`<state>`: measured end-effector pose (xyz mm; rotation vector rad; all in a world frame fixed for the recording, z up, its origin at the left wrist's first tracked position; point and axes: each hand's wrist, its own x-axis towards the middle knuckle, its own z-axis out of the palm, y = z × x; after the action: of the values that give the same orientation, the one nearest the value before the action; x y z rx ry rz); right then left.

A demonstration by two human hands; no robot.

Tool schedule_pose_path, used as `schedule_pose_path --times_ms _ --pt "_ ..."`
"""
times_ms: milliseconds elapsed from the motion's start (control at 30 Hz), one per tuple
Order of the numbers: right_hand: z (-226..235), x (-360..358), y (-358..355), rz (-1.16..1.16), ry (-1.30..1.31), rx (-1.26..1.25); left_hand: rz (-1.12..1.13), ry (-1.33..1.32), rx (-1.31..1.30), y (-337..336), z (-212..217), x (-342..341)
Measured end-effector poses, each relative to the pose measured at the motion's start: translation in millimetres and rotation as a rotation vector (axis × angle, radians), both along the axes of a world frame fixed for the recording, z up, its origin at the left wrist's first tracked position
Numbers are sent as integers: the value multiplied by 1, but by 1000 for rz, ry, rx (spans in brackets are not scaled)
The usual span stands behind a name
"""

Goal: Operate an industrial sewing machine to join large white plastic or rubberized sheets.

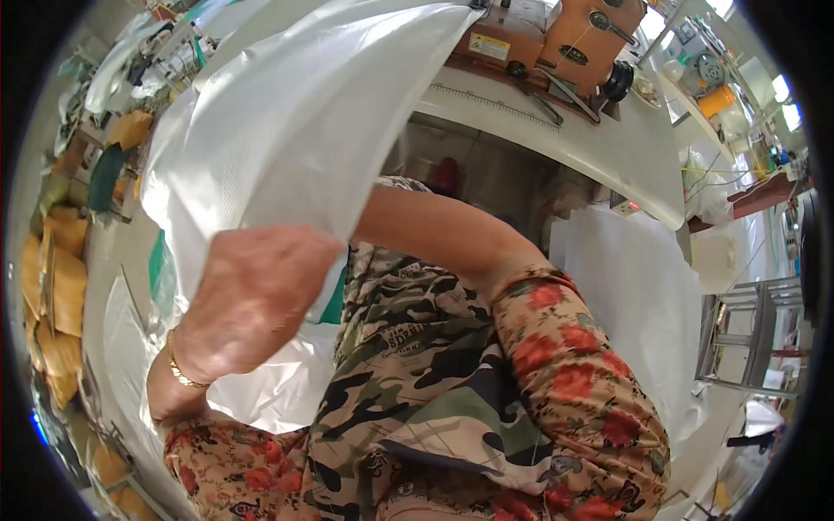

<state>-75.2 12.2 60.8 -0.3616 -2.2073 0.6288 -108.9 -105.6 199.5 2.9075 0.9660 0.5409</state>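
A large, shiny white woven plastic sheet (287,122) rises from my hands toward the sewing machine at the top. My left hand (261,291), with a gold bracelet at the wrist, is closed on the sheet's lower part; the hand is slightly blurred and its fingertips are hidden. My right forearm (434,226) crosses in front of my body to the left. Its hand lies out of sight behind the sheet. More white sheet material (278,382) hangs below my left hand, with a piece of green (332,300) showing beside it.
A brown industrial sewing machine (565,52) stands on a pale table (608,161) with a ruler strip along it. To my right lies another white sheet (625,286). A metal rack (751,334) stands farther right. Yellow-brown bundles (61,278) are stacked at the far left.
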Motion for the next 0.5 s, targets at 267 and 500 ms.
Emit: schedule_pose_path --times_ms 267,500 --pt "-103 52 -38 -456 -162 -21 131 -28 -147 7 -127 -12" --pt "-119 170 -35 -221 506 -905 423 -449 -283 -2 -222 9"
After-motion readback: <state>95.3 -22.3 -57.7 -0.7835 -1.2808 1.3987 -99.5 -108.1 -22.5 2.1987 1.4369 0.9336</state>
